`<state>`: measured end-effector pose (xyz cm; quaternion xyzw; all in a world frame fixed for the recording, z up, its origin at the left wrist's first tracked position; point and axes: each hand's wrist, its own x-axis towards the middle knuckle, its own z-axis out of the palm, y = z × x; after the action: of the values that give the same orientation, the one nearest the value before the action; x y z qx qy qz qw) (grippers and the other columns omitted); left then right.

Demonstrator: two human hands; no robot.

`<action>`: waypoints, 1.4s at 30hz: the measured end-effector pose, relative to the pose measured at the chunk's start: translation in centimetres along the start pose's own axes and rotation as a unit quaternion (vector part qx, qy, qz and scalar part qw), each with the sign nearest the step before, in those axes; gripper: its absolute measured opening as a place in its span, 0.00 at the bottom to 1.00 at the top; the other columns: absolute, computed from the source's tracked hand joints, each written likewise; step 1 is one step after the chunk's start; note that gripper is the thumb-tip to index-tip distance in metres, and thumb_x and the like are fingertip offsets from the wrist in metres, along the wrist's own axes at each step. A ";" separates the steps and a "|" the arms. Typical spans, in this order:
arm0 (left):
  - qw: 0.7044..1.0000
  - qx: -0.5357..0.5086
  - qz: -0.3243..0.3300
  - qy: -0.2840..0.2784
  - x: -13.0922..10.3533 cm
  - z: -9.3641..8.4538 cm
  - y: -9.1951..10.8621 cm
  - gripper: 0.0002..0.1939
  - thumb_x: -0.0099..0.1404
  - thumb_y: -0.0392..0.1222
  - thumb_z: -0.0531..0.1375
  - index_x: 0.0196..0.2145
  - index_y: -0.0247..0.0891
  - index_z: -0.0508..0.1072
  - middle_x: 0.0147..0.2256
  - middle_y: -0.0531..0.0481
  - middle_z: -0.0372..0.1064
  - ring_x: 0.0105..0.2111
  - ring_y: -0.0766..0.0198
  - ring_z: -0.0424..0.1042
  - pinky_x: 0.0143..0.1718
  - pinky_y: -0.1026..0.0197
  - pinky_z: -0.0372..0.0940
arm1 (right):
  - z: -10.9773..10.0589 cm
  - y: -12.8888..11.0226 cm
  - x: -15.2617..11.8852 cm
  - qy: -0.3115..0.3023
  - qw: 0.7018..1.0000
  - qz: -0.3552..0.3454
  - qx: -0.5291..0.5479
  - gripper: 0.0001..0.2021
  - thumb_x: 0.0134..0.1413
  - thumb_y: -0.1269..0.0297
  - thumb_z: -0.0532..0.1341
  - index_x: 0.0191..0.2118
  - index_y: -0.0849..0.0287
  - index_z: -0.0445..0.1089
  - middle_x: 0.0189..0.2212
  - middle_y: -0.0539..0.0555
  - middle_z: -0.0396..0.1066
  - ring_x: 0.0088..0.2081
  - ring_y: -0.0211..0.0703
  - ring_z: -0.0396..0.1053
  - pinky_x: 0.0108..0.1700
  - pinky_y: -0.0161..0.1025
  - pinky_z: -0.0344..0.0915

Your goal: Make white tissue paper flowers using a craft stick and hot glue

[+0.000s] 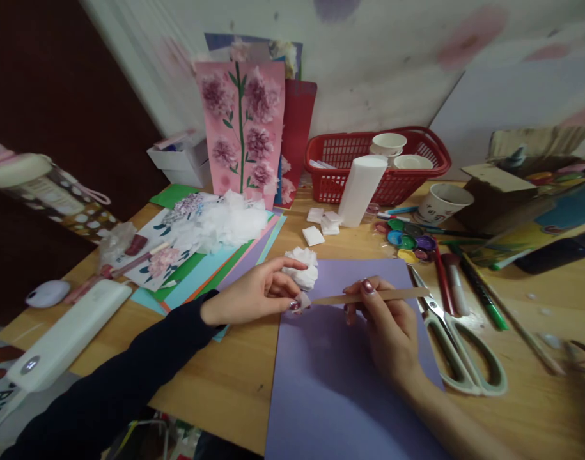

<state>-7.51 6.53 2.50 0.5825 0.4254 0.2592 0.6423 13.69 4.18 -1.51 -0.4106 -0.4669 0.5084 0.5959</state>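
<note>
My left hand [258,291] pinches a small pale piece [302,300] between thumb and fingertip; what it is made of I cannot make out. In my right hand [385,319] lies a flat wooden craft stick [407,294], gripped between thumb and fingers, its left tip close to the pale piece. Whether the two touch is unclear. A crumpled white tissue-paper ball [305,271] sits just behind my left fingers, partly covered by them. Under both hands is a purple paper sheet [316,383].
Scissors [460,358], brushes and a green marker [488,306] lie to the right, behind them paint pots [407,239]. At the back stand a white roll [363,191], a red basket [337,150] and a pink flower picture [220,140]. White tissue [232,220] tops coloured papers at left.
</note>
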 end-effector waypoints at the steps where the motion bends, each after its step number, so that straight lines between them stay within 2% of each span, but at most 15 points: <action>1: 1.000 0.002 0.000 -0.001 0.0 0.1 0.0 0.25 0.58 0.31 0.62 0.53 0.36 0.61 0.35 0.49 0.75 0.35 0.63 0.75 0.43 0.56 0.66 | 0.0 -0.1 -0.1 -0.011 1.000 0.003 -0.006 0.16 0.57 0.51 0.62 0.28 0.59 0.71 0.19 0.48 0.65 0.21 0.36 0.62 0.26 0.35 0.59; 7: 1.000 0.010 -0.004 -0.006 0.1 0.2 -0.3 0.25 0.61 0.33 0.62 0.54 0.37 0.61 0.38 0.47 0.77 0.39 0.63 0.76 0.45 0.57 0.66 | -0.1 0.2 -0.4 -0.060 0.997 0.004 -0.044 0.16 0.62 0.53 0.58 0.31 0.59 0.71 0.20 0.48 0.65 0.23 0.36 0.64 0.28 0.36 0.60; 12: 1.000 0.001 0.003 -0.013 -0.1 0.1 0.2 0.21 0.66 0.37 0.57 0.56 0.35 0.60 0.41 0.44 0.77 0.40 0.63 0.77 0.48 0.57 0.66 | -0.1 0.4 -0.3 -0.047 0.998 -0.002 -0.040 0.15 0.63 0.54 0.58 0.31 0.59 0.71 0.20 0.47 0.65 0.23 0.35 0.63 0.27 0.35 0.60; 15: 1.000 0.002 -0.008 -0.004 -0.2 0.2 0.2 0.25 0.63 0.36 0.61 0.56 0.36 0.60 0.41 0.44 0.77 0.41 0.61 0.77 0.47 0.57 0.66 | -0.1 0.4 -0.3 -0.039 0.998 -0.005 -0.041 0.15 0.63 0.54 0.58 0.32 0.60 0.71 0.21 0.48 0.65 0.23 0.35 0.63 0.27 0.35 0.60; 18: 1.000 0.002 -0.006 0.027 -0.1 0.2 -0.1 0.28 0.59 0.34 0.64 0.55 0.35 0.60 0.40 0.44 0.77 0.42 0.60 0.76 0.46 0.57 0.67 | 0.0 0.2 -0.3 -0.030 0.999 -0.010 -0.042 0.15 0.62 0.53 0.58 0.32 0.60 0.71 0.21 0.48 0.65 0.22 0.35 0.63 0.27 0.36 0.61; 23: 0.988 0.052 0.053 0.137 -0.1 -0.5 0.6 0.25 0.57 0.36 0.64 0.52 0.35 0.61 0.38 0.48 0.73 0.35 0.65 0.76 0.43 0.58 0.69 | 0.3 0.0 0.1 0.020 0.997 -0.038 -0.057 0.16 0.62 0.51 0.57 0.32 0.59 0.69 0.22 0.48 0.66 0.22 0.36 0.64 0.26 0.36 0.62; 26: 0.973 0.098 0.085 0.191 -0.1 -0.6 1.5 0.27 0.56 0.37 0.64 0.52 0.36 0.59 0.34 0.52 0.73 0.34 0.65 0.76 0.42 0.58 0.69 | 0.5 0.4 0.6 0.032 0.993 -0.051 -0.101 0.16 0.63 0.50 0.56 0.35 0.58 0.69 0.23 0.49 0.67 0.25 0.37 0.65 0.28 0.36 0.63; 28: 0.963 0.144 0.096 0.206 0.1 -0.1 1.8 0.29 0.57 0.37 0.64 0.54 0.37 0.58 0.33 0.52 0.74 0.36 0.63 0.76 0.46 0.57 0.68 | 0.5 0.8 0.9 0.023 0.990 -0.056 -0.129 0.16 0.64 0.51 0.54 0.36 0.58 0.69 0.25 0.49 0.68 0.26 0.37 0.66 0.30 0.36 0.62; 31: 0.941 0.240 0.110 0.213 0.8 1.0 1.4 0.30 0.58 0.34 0.64 0.56 0.39 0.58 0.32 0.55 0.76 0.38 0.62 0.77 0.51 0.54 0.66 | 0.5 1.4 1.2 0.005 0.985 -0.068 -0.158 0.14 0.66 0.53 0.53 0.37 0.57 0.69 0.27 0.49 0.69 0.29 0.38 0.67 0.33 0.37 0.62; 34: 0.906 0.330 0.138 0.225 1.8 1.7 0.6 0.32 0.59 0.32 0.63 0.58 0.41 0.58 0.33 0.56 0.78 0.39 0.61 0.78 0.51 0.56 0.65 | 0.5 1.7 1.5 -0.008 0.982 -0.082 -0.169 0.12 0.66 0.56 0.53 0.37 0.57 0.69 0.28 0.50 0.70 0.31 0.39 0.68 0.34 0.37 0.62; 38: 0.846 0.433 0.160 0.266 2.7 1.5 0.1 0.32 0.59 0.32 0.64 0.58 0.40 0.57 0.34 0.55 0.79 0.37 0.61 0.78 0.49 0.56 0.65 | 0.5 1.5 1.6 -0.007 0.980 -0.090 -0.175 0.11 0.66 0.59 0.53 0.38 0.58 0.69 0.29 0.51 0.71 0.31 0.39 0.69 0.34 0.37 0.63; 42: 0.821 0.479 0.156 0.269 2.8 0.9 0.6 0.32 0.58 0.31 0.64 0.57 0.39 0.58 0.34 0.56 0.79 0.34 0.63 0.77 0.48 0.56 0.66 | 0.6 1.2 1.6 -0.008 0.976 -0.111 -0.185 0.10 0.66 0.61 0.52 0.38 0.58 0.68 0.28 0.50 0.71 0.30 0.39 0.68 0.33 0.36 0.62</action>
<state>-5.25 8.51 2.32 0.7827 0.5551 0.2659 0.0928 12.94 5.99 -2.34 -0.4550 -0.6003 0.3476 0.5584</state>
